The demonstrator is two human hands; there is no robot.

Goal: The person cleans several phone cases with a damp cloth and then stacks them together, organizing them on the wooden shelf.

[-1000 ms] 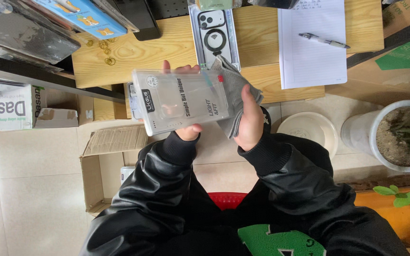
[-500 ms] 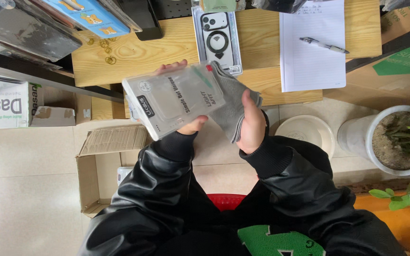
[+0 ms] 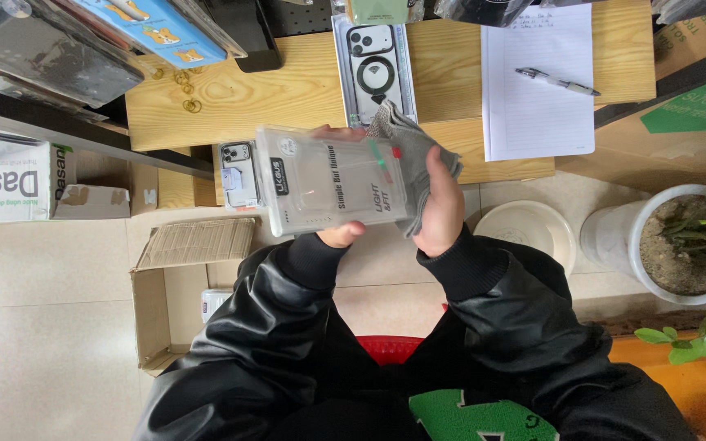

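Observation:
My left hand [image 3: 341,234] holds a clear plastic phone-case package [image 3: 332,180] from below, its flat side facing me, in front of the wooden table's edge. My right hand [image 3: 443,204] presses a grey cloth [image 3: 402,143] against the package's right end. Both arms wear black leather sleeves. On the table just beyond lies another packaged phone case [image 3: 375,65] with a ring on its back.
A white notepad [image 3: 533,90] with a pen [image 3: 557,81] lies on the wooden table [image 3: 288,90]. More packaged cases [image 3: 149,28] sit at the table's left. An open cardboard box [image 3: 173,286] stands on the tiled floor. A white bowl [image 3: 533,229] and potted plant [image 3: 680,245] are at right.
The package tilted one way and has swung back to level, shifting slightly right. My right hand with the cloth stayed at its right end.

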